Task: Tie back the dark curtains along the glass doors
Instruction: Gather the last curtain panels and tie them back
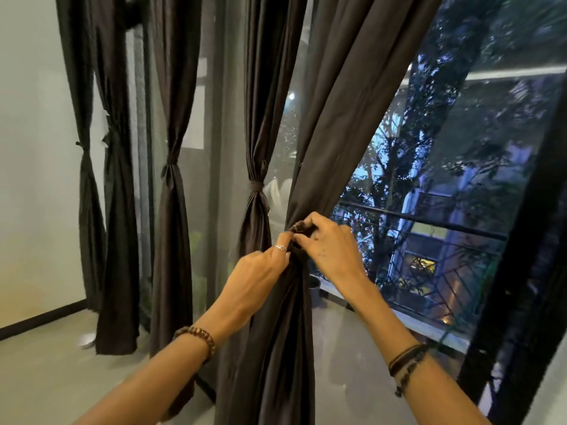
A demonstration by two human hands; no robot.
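Ahead of me the glass doors fill the right half of the view, their black frame running down the right edge and cutting off any room on that side. Along the glass hang the dark curtains: three of them to my left are cinched at mid-height, standing apart from each other with strips of sheer fabric and glass between. The nearest curtain slants down from the upper right into a gathered bunch directly in front of me, its lower part dropping straight toward the bottom edge between my forearms. The pale floor lies open to the left, bounded by a white wall with a dark skirting line. My left hand is closed around the bunched cloth from the left, a ring on one finger. My right hand pinches the dark tie band at the top of the bunch, fingers clamped on it, touching the left hand's fingertips. A beaded bracelet sits on the left wrist, cord bands on the right.
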